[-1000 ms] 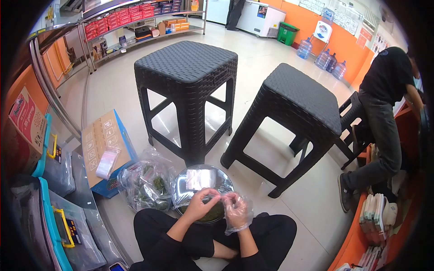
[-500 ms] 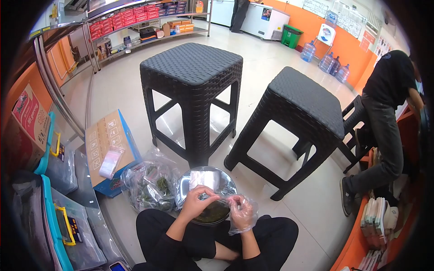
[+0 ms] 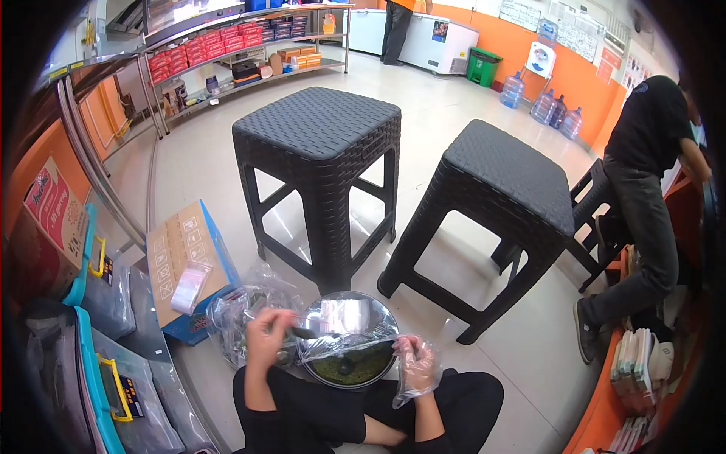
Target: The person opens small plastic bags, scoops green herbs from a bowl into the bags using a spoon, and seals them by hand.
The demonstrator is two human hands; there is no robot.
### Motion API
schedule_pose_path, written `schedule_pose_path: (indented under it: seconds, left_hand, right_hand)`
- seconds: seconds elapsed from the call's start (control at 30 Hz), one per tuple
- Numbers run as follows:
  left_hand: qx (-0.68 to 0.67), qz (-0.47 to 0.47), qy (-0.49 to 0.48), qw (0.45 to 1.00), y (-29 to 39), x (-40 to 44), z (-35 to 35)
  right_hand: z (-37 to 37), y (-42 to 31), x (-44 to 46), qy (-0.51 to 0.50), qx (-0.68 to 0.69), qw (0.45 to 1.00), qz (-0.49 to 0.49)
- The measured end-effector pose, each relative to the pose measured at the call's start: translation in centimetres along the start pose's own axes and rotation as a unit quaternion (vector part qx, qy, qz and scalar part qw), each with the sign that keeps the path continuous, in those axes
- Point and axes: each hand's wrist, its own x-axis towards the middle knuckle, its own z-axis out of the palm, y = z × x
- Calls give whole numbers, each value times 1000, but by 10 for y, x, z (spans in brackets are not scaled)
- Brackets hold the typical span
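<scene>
A clear plastic sheet [image 3: 352, 345], perhaps a bag, stretches across the middle of a round shiny bowl [image 3: 374, 312] at the bottom centre of the frame. Green flaky stuff [image 3: 367, 367] shows in the bowl's lower half. The gloved right hand [image 3: 417, 367], right of the bowl, has its grip closed on the sheet's right end, fingers bunched. The bare left hand [image 3: 270, 333] is blurred, left of the bowl; its thumb and fingers look nearly together, but whether that grip holds anything cannot be told.

The step in hand seems to be drawing or spreading the plastic above the bowl. The next move would call for a steady right-hand pinch and a sure left-hand hold on the thin edge, without letting it sag into the green flakes.

Just left of the bowl sits a clear bag [image 3: 231, 321] with dark green contents. Beyond it, left of centre, a bundle of plastic packets [image 3: 190, 287] lies on a cardboard box [image 3: 170, 250]. Two black stools [image 3: 318, 125] [image 3: 514, 178] stand above the bowl in the frame.
</scene>
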Motion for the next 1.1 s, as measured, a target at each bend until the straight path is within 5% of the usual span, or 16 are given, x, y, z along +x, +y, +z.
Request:
schedule_pose_path:
  seconds: [0.07,0.2,0.33,0.43,0.53,0.63,0.87,1.1]
  left_hand:
    - [-28,-35,59,997,-29,5,-26]
    - [314,64,357,878,-46,14,-21]
    - [162,-9,101,982,-33,14,9]
    - [109,-42,-100,988,-39,11,55]
    - [292,120,-76,946,-59,7,94]
    - [343,67,-85,933,-59,12,105]
    - [215,14,-5,976,-84,23,110]
    - [43,-2,-2,999,-32,13,89]
  right_hand:
    - [2,-1,2,5,4,1000,8]
    - [2,7,-1,-7,-43,999,3]
    - [1,16,1,-20,-69,997,-11]
    - [2,16,0,-26,-83,996,-22]
    - [5,10,-3,-20,-74,997,-17]
    - [4,11,-2,-18,-98,994,-34]
    - [0,14,-2,-11,-113,993,-38]
    - [3,16,-3,0,-120,992,-41]
